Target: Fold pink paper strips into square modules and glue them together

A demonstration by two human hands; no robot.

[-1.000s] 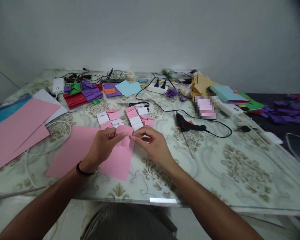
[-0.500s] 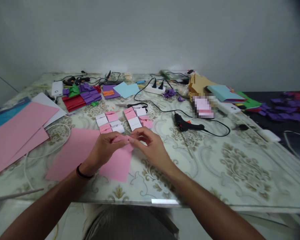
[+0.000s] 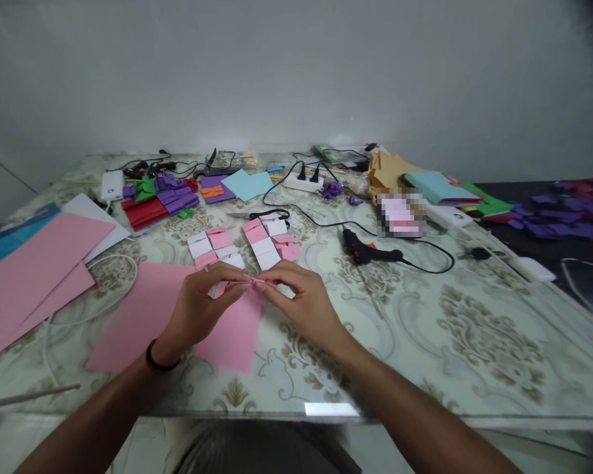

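Note:
Between both hands is a small folded piece of pink paper (image 3: pixel 252 281), held just above the table. My left hand (image 3: pixel 208 299) pinches its left side between thumb and fingers. From the right, my right hand (image 3: pixel 299 296) pinches the other side, with the two thumbs nearly meeting at the middle. Beneath and to the left lie flat pink sheets (image 3: pixel 145 309), partly covered by my left hand and forearm. Just beyond my fingers rest two groups of folded pink and white paper pieces, one on the left (image 3: pixel 201 245) and one on the right (image 3: pixel 265 248).
A black glue gun (image 3: pixel 366 250) lies to the right, its cord curling behind. Scissors (image 3: pixel 261 214) lie beyond the folded pieces. A white power strip (image 3: pixel 302 181) stands at the back. Larger pink sheets (image 3: pixel 39 270) cover the left; brown envelopes (image 3: pixel 388 172) are piled back right.
The pink paper has turned from showing its face to nearly edge-on, and my right fingers have closed onto it. The view has tilted slightly.

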